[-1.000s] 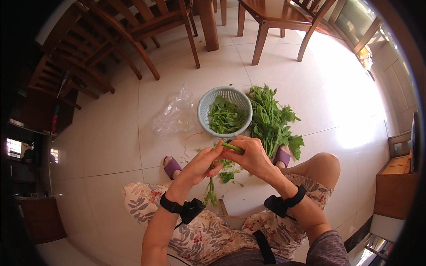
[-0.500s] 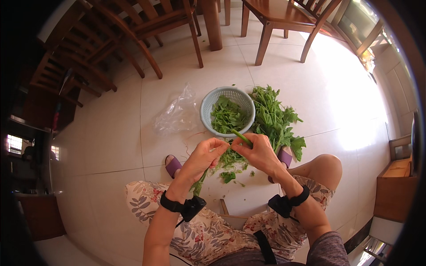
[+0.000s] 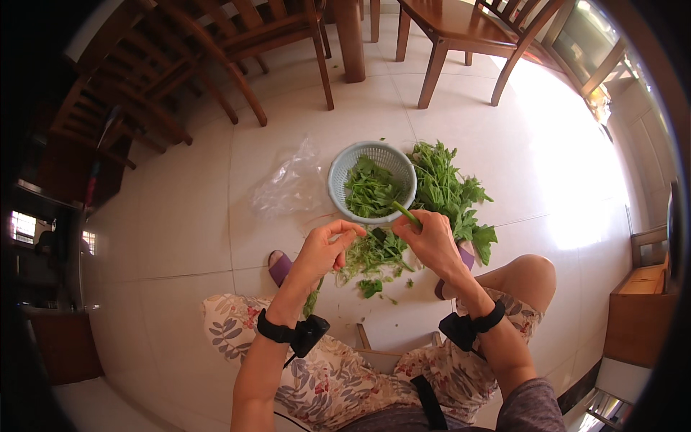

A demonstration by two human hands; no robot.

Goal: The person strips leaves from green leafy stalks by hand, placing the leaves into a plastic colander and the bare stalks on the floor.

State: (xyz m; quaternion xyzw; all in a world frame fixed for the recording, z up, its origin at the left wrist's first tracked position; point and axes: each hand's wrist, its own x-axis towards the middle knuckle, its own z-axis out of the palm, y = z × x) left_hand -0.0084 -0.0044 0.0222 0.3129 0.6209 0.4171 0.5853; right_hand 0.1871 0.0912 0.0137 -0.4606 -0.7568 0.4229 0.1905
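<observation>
My right hand is closed on a short green stem, whose end pokes out past the fingers toward the basket. Opposite it, my left hand has thumb and forefinger pinched together, and a leafy green stalk hangs from under its palm beside the wrist. The two hands are apart. Just beyond them stands a round grey-blue plastic basket with picked green leaves inside. Between and below the hands, a heap of stringy peelings and leaf scraps lies on the floor.
A large bunch of leafy greens lies right of the basket, and a crumpled clear plastic bag left of it. My feet in purple slippers flank the scraps. Wooden chairs stand on the tiled floor farther off.
My hands have drawn apart, the right one moving right with its stem and the left one slightly left. More of the scrap heap shows between them.
</observation>
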